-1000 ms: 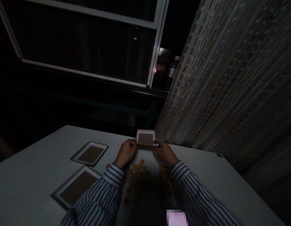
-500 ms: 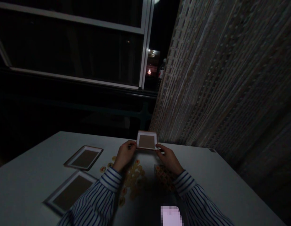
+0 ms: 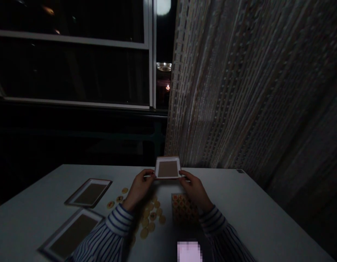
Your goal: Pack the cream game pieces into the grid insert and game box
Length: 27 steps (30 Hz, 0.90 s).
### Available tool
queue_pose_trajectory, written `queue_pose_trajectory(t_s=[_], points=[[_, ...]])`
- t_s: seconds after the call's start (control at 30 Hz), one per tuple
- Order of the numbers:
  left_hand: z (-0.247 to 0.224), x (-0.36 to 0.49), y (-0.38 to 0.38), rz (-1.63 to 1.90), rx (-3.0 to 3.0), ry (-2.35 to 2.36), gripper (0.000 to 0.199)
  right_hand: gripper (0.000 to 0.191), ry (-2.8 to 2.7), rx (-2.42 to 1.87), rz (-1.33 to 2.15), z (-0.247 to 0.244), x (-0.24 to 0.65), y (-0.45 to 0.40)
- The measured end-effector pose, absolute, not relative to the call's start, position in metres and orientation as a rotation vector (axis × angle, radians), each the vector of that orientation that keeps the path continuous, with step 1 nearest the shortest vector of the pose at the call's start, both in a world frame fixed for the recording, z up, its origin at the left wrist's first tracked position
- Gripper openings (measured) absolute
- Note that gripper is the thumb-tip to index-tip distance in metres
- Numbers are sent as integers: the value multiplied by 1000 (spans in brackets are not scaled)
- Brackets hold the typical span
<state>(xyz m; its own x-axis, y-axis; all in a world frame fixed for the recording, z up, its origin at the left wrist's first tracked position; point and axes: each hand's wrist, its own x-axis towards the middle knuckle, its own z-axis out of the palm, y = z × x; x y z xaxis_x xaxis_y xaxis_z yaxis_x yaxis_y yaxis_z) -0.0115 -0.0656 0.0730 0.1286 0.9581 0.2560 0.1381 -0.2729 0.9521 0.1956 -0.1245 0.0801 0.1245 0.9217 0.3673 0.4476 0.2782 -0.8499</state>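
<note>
A shallow tray-like box part [image 3: 168, 169], white inside with a brown base, is held up near the table's far edge. My left hand [image 3: 139, 187] pinches its left side, and my right hand [image 3: 195, 189] grips the right side between thumb and fingers. Below and between my forearms, several round yellowish pieces [image 3: 151, 215] lie scattered, some partly hidden by my left arm. A block of round pieces with red marks [image 3: 183, 208] sits left of my right wrist, partly covered by it.
Two more shallow box parts, one farther back [image 3: 89, 193] and one nearer [image 3: 74, 234], lie at the left of the white table [image 3: 255, 218]. Behind stand a string curtain [image 3: 225, 91] and a dark window. A pixelated patch covers the bottom middle.
The view has shifted, so the table and window appear farther left. Both hands still hold the box part, and more of the red-marked block shows beside my right wrist.
</note>
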Motion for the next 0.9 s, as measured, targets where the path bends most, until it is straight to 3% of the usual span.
queue_pose_trajectory(t_s=[0.9], points=[[92,42,-89,1174,1343,1000,56,29,-1552,-1208,518,111,250,-145]])
